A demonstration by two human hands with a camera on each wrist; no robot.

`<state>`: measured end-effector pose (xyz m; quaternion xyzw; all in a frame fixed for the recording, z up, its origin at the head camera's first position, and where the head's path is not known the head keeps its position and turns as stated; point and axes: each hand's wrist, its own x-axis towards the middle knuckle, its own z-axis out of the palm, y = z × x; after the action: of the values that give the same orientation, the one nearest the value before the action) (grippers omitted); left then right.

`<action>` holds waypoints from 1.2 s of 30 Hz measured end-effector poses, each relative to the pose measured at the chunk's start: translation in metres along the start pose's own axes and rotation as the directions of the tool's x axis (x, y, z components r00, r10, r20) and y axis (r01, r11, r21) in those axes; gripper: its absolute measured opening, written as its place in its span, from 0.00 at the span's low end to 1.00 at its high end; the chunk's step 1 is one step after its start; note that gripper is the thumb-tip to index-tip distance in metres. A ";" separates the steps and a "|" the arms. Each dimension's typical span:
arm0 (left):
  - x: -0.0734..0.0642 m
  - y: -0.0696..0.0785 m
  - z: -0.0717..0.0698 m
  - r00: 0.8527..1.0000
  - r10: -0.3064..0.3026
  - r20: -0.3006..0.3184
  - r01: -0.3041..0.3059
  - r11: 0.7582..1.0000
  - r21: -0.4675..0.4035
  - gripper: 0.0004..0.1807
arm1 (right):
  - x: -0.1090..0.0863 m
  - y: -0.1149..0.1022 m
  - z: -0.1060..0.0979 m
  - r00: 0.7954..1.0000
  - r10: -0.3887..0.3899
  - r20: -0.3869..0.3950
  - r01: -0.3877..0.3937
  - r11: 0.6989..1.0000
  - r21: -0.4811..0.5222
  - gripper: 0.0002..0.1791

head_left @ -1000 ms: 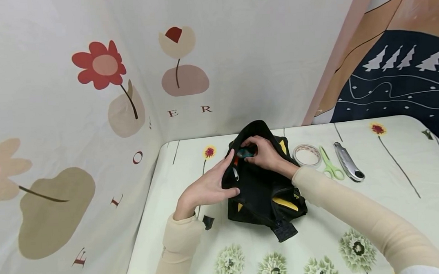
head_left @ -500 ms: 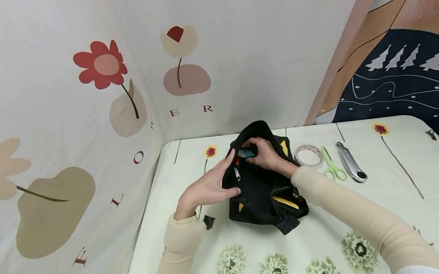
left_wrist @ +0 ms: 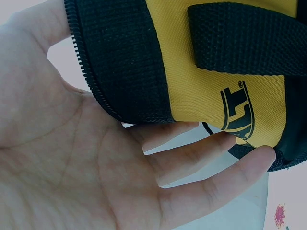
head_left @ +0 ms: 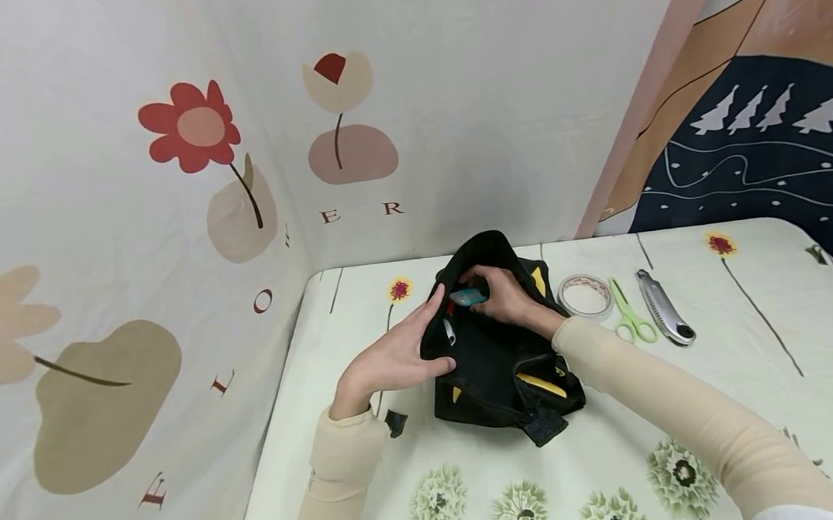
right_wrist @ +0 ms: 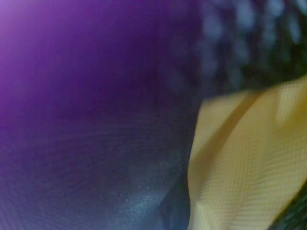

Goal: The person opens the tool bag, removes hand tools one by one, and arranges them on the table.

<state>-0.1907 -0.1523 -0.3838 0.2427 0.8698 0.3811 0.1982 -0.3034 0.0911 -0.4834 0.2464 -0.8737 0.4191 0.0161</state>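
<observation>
A black and yellow tool bag stands unzipped on the table. My left hand holds its left rim, the thumb on the inner side. In the left wrist view, the fingers extend along the outer yellow panel, below the zip edge. My right hand reaches into the opening, its fingers bent around a small teal object; its exact kind I cannot tell. A red and silver item lies inside, near the left wall. The right wrist view is blurred, with yellow fabric against dark material.
Right of the bag lie a tape roll, green scissors and a grey utility knife. A black strap end hangs at the bag's front. A small dark patch lies near the left wrist.
The teal object shows more plainly and has tilted slightly between the right fingers. The strap end at the bag's front has shifted right. The left hand keeps its place on the rim.
</observation>
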 end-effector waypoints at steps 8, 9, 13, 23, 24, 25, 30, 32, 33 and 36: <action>0.000 -0.001 0.000 1.000 -0.016 0.001 0.016 1.000 -0.003 0.58 | -0.004 -0.005 -0.007 0.999 0.021 0.040 -0.020 1.000 -0.025 0.25; 0.000 -0.001 0.000 1.000 -0.017 0.001 0.017 1.000 -0.003 0.58 | -0.005 -0.006 -0.008 0.999 0.018 0.041 -0.017 0.999 -0.027 0.24; 0.001 -0.001 0.000 1.000 -0.011 0.001 0.011 1.000 -0.003 0.58 | -0.008 -0.007 -0.010 0.999 0.004 0.039 -0.002 0.999 -0.038 0.23; 0.001 -0.002 0.001 1.000 -0.008 0.005 0.008 1.000 -0.004 0.58 | -0.015 -0.012 -0.014 0.999 -0.040 0.000 0.040 0.999 -0.033 0.21; 0.001 -0.002 0.001 1.000 -0.008 0.005 0.008 1.000 -0.003 0.58 | -0.016 -0.013 -0.015 0.999 -0.048 -0.007 0.048 0.998 -0.032 0.21; 0.002 -0.002 0.001 1.000 -0.008 0.005 0.008 1.000 -0.003 0.58 | -0.017 -0.014 -0.016 0.998 -0.054 -0.013 0.054 0.998 -0.031 0.21; 0.001 -0.001 0.001 1.000 -0.015 0.003 0.015 1.000 -0.007 0.59 | -0.021 -0.019 -0.018 0.998 -0.061 -0.021 0.061 0.998 -0.022 0.21; 0.000 0.000 0.001 1.000 -0.018 0.003 0.019 1.000 -0.011 0.59 | -0.022 -0.020 -0.018 0.998 -0.058 -0.023 0.057 0.998 -0.019 0.22; 0.000 0.000 0.001 1.000 -0.019 0.003 0.019 1.000 -0.013 0.59 | -0.023 -0.020 -0.018 0.998 -0.059 -0.025 0.058 0.998 -0.020 0.22; 0.000 0.000 0.002 1.000 -0.017 0.002 0.017 1.000 -0.015 0.59 | -0.026 -0.022 -0.019 0.997 -0.072 -0.034 0.071 0.997 -0.019 0.22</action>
<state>-0.1896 -0.1515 -0.3848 0.2339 0.8688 0.3858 0.2040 -0.2745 0.1040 -0.4614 0.2700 -0.8677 0.4145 0.0485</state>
